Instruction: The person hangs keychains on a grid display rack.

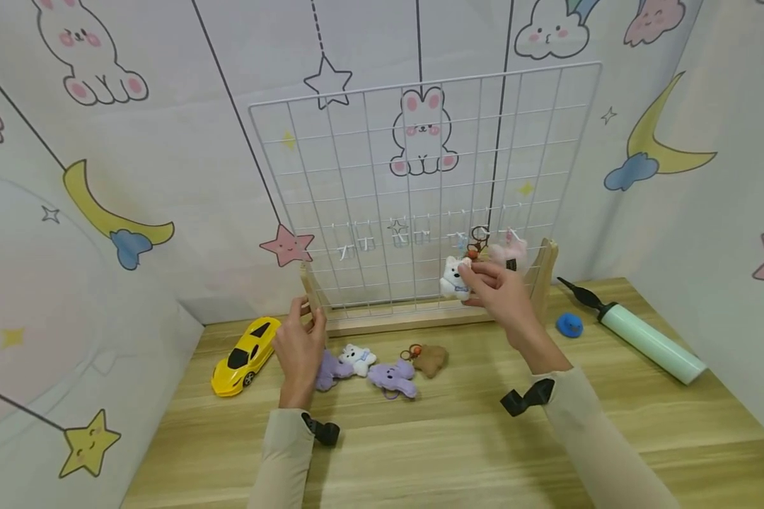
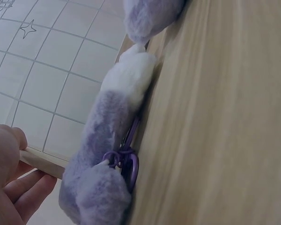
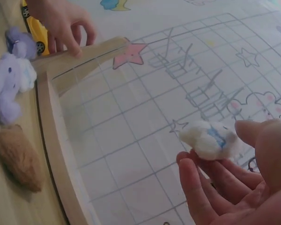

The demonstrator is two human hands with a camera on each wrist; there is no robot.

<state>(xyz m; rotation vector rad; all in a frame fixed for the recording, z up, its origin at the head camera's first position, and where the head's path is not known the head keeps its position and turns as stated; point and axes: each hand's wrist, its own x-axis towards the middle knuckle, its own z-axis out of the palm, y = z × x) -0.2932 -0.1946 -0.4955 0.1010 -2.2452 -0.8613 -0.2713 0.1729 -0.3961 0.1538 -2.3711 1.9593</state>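
My right hand [image 1: 503, 295] pinches a small white plush keychain [image 1: 452, 281] between thumb and fingers, in front of the white wire grid [image 1: 382, 170]. The plush has a bluish bow, seen in the right wrist view, and a brown ring [image 1: 479, 235] shows above it at the hooks. With my left hand [image 1: 299, 346] I grip the left wooden post [image 2: 46, 163] of the grid's stand. Beside the right hand a pink plush [image 1: 511, 252] hangs on the grid. Below on the table lie two purple plushes [image 1: 391, 376], another white plush [image 1: 356, 359] and a brown plush [image 1: 430, 360].
A yellow toy car [image 1: 247, 355] stands left of my left hand. On the right lie a small blue object [image 1: 569, 325] and a pale green hand pump [image 1: 649, 342] with a black nozzle. Several small hooks [image 1: 366, 244] run along the grid. A patterned cloth wall [image 1: 216, 184] rises behind.
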